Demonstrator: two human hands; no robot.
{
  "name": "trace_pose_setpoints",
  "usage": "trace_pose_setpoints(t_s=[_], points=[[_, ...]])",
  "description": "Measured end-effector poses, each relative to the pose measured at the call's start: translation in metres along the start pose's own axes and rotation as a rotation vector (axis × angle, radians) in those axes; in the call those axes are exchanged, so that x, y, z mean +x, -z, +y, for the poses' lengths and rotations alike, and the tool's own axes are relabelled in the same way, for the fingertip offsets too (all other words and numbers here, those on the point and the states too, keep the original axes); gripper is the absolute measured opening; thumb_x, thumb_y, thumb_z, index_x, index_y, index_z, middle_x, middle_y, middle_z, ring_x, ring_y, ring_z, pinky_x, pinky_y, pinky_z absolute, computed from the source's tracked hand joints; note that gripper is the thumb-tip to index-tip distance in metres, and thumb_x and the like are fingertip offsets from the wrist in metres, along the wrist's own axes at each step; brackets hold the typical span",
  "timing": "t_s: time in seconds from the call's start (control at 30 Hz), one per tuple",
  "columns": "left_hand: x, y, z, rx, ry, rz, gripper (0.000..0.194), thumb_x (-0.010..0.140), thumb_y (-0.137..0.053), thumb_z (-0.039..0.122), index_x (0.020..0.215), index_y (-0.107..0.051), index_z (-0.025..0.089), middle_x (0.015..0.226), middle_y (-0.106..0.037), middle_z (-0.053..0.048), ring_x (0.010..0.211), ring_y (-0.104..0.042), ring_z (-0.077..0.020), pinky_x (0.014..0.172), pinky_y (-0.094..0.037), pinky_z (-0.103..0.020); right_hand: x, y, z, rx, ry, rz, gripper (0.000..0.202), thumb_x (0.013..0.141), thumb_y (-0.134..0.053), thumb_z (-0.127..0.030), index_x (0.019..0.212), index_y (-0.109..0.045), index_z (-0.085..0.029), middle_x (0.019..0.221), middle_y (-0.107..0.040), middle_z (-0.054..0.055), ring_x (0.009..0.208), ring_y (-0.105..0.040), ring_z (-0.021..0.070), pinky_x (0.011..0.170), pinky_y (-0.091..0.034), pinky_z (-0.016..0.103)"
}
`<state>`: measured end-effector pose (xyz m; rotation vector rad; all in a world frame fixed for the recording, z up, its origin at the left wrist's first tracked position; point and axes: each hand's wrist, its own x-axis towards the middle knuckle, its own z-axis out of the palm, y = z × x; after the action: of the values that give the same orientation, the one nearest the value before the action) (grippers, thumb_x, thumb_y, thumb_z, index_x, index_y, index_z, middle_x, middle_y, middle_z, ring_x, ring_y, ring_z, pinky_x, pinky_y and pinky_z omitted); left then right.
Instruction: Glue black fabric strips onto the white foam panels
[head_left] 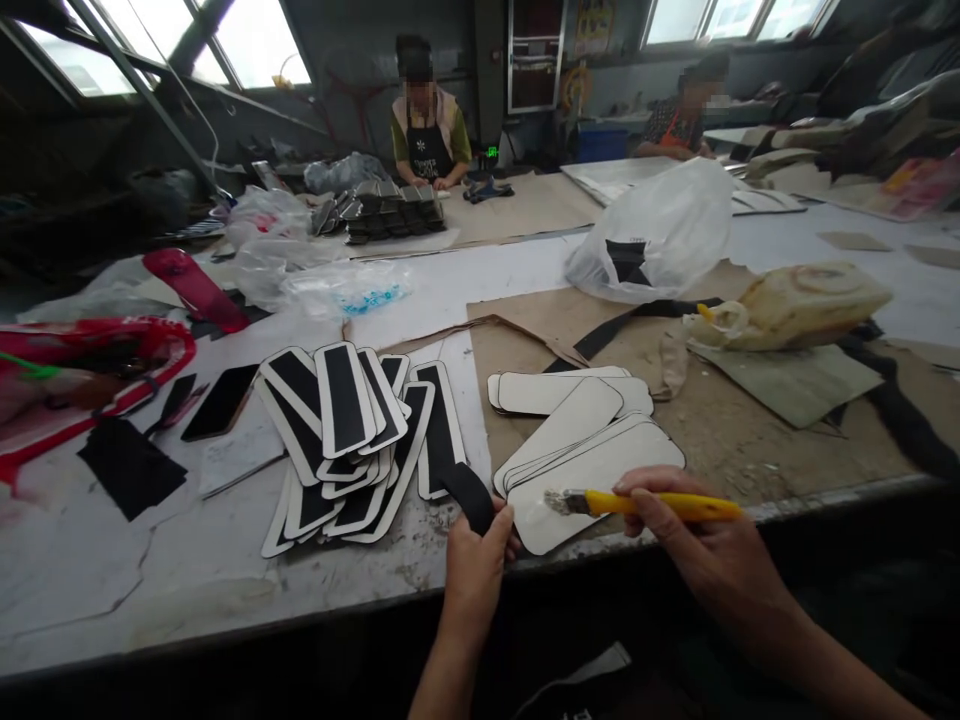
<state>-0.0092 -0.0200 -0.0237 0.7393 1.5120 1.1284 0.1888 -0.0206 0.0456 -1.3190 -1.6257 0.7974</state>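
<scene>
My right hand (679, 515) grips a yellow-handled brush (660, 504), its bristles touching the top white panel (562, 500) of a fanned stack at the table's front edge. My left hand (480, 555) is closed on a black strip (471, 495), which curves up and back toward the panels on the left. Its fingertips are beside the left end of the white panel. Left of them, a pile of white-edged panels with black centres (345, 405) lies overlapped. More white panels (559, 390) lie just behind the one under the brush.
On the left are a phone (220, 402), black fabric pieces (131, 468) and a red bag (161, 345). A yellowish container (810, 300) and a plastic bag (660, 230) stand at right. Two people (429, 135) work farther back. The table's front edge (300, 622) runs near my hands.
</scene>
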Motion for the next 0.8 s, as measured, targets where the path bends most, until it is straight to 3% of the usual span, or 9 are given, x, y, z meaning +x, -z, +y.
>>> trace_pose_setpoints(t_s=[0.1, 0.23, 0.5, 0.63, 0.8], points=[[-0.001, 0.000, -0.001, 0.008, 0.008, -0.002, 0.026, 0.069, -0.065, 0.037, 0.078, -0.058, 0.014, 0.048, -0.058, 0.002, 0.045, -0.050, -0.0114, 0.046, -0.039, -0.021, 0.002, -0.014, 0.003, 0.135, -0.129, -0.053, 0.020, 0.087, -0.049, -0.037, 0.083, -0.058, -0.020, 0.065, -0.058, 0.000, 0.058, -0.059, 0.0138, 0.056, -0.049, 0.024], [0.000, 0.000, -0.001, 0.021, -0.006, 0.017, 0.028, 0.068, -0.067, 0.037, 0.077, -0.058, 0.013, 0.047, -0.057, 0.003, 0.044, -0.049, -0.0111, 0.046, -0.039, -0.022, 0.003, -0.020, 0.018, 0.151, -0.166, -0.074, 0.022, 0.087, -0.050, -0.040, 0.083, -0.057, -0.019, 0.072, -0.058, 0.001, 0.058, -0.058, 0.0129, 0.056, -0.049, 0.025], [0.001, -0.002, 0.001, 0.050, -0.006, 0.076, 0.035, 0.063, -0.070, 0.042, 0.078, -0.061, 0.012, 0.045, -0.058, 0.002, 0.042, -0.048, -0.0120, 0.045, -0.039, -0.023, 0.012, 0.045, 0.058, -0.285, 0.029, 0.175, 0.017, 0.086, -0.051, -0.034, 0.084, -0.059, -0.020, 0.085, -0.060, 0.004, 0.075, -0.060, 0.0169, 0.070, -0.049, 0.029], [0.001, -0.004, 0.003, 0.047, 0.019, 0.095, 0.042, 0.055, -0.073, 0.046, 0.076, -0.062, 0.012, 0.044, -0.057, 0.001, 0.042, -0.049, -0.0135, 0.045, -0.040, -0.025, 0.016, 0.069, 0.070, -0.408, 0.092, 0.217, 0.015, 0.086, -0.051, -0.033, 0.086, -0.059, -0.020, 0.087, -0.061, 0.005, 0.081, -0.061, 0.0181, 0.077, -0.049, 0.031], [0.001, -0.005, 0.000, 0.023, 0.015, 0.133, 0.047, 0.051, -0.074, 0.053, 0.072, -0.063, 0.013, 0.042, -0.056, 0.000, 0.040, -0.046, -0.0144, 0.043, -0.037, -0.026, 0.014, 0.085, 0.071, -0.478, 0.229, 0.209, 0.012, 0.086, -0.051, -0.029, 0.092, -0.059, -0.021, 0.091, -0.062, 0.005, 0.088, -0.061, 0.0191, 0.080, -0.049, 0.031]])
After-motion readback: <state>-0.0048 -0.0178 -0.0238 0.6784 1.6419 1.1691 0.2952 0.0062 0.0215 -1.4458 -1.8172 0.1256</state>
